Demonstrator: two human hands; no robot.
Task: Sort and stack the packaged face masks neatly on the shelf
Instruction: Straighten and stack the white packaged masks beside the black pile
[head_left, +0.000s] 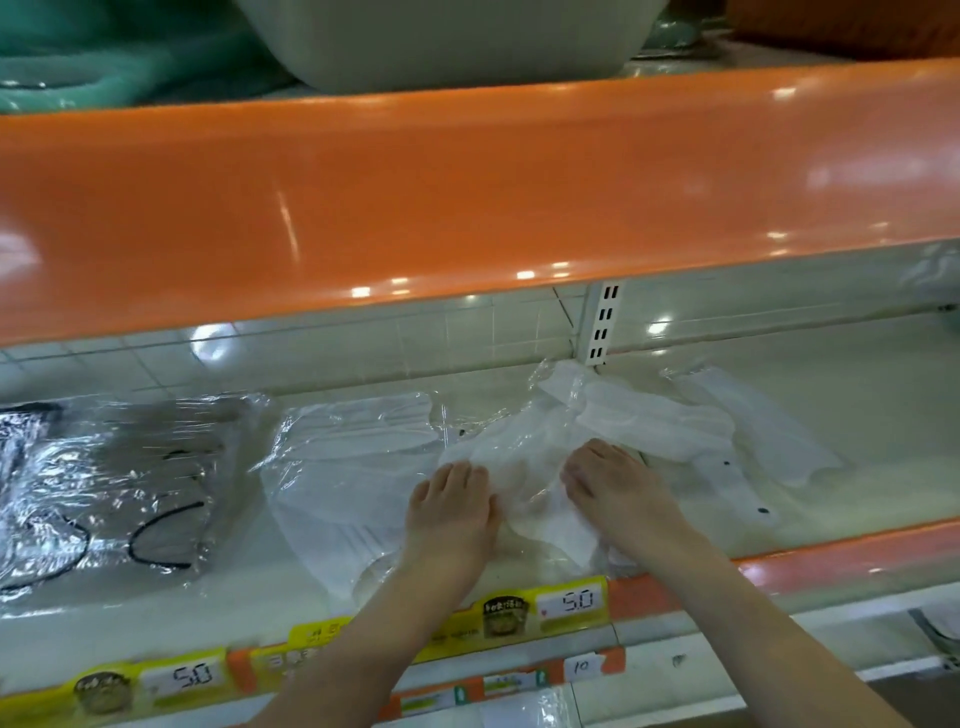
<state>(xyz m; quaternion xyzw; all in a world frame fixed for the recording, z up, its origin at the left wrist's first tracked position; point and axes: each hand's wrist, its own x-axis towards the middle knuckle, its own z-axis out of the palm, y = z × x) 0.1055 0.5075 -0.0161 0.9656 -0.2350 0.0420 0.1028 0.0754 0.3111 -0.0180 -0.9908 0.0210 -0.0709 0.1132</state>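
Note:
Packaged face masks lie on a cream shelf. A pack of dark grey masks with black ear loops sits at the left. A white mask pack lies beside it, in the middle. A loose heap of white mask packs spreads toward the right. My left hand and my right hand both lie on a crumpled white pack between them, fingers bent onto its plastic wrap. Whether the fingers pinch the wrap or only press it is unclear.
An orange shelf edge overhangs the working shelf from above. A slotted white upright stands at the back. Yellow price tags reading 5.0 line the front rail. A beige tub and green goods sit on the upper shelf.

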